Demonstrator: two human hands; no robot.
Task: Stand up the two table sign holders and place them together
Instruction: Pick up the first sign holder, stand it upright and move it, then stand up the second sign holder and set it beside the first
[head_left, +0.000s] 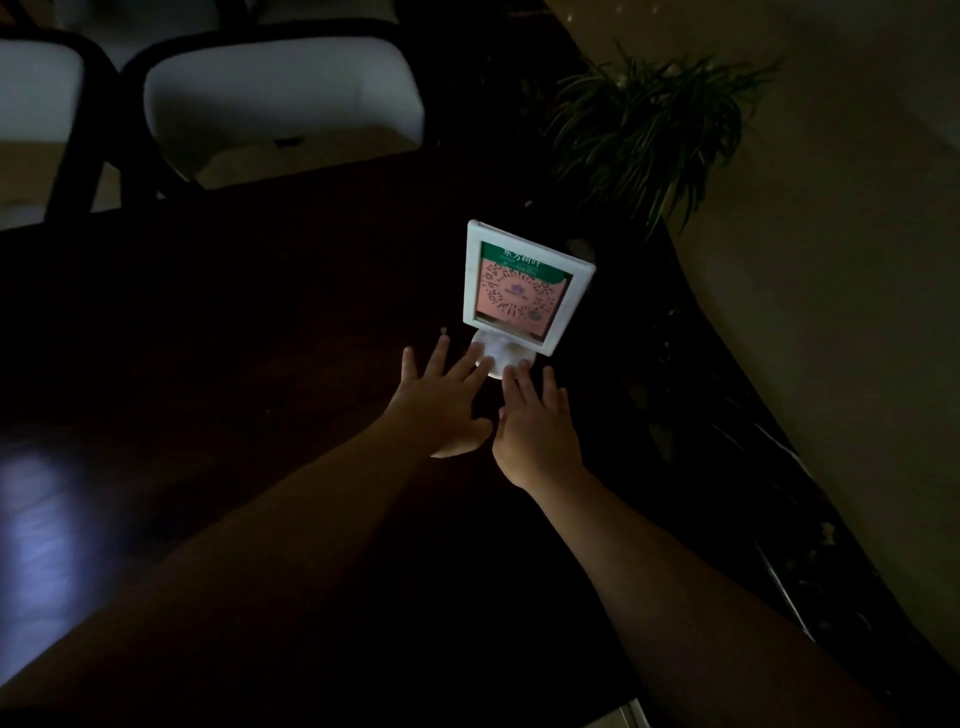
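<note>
— Sign holder (522, 291) first: where does it stand?

— It stands upright on the dark table (270, 322), toward the far right part of the top. It has a white frame on a round white base (506, 356). Inside the frame is a card with a green band at the top and a pink field with a round code pattern.

— And the second holder?

— I see only one. The scene is very dark, so I cannot tell if another one stands behind it.

— What do the hands do?

— Both reach forward, palms down, fingers spread and nearly straight. The left hand (441, 400) has its fingertips at the left edge of the base. The right hand (537, 426) has its fingertips at the near edge of the base. Neither hand closes around anything; whether the tips really press on the base, I cannot tell.

— Anything else around?

— Two chairs with pale seats (280, 98) stand behind the far edge of the table, and a leafy green plant (649, 124) is beyond the right corner. A bluish reflection lies on the table at the left.
</note>
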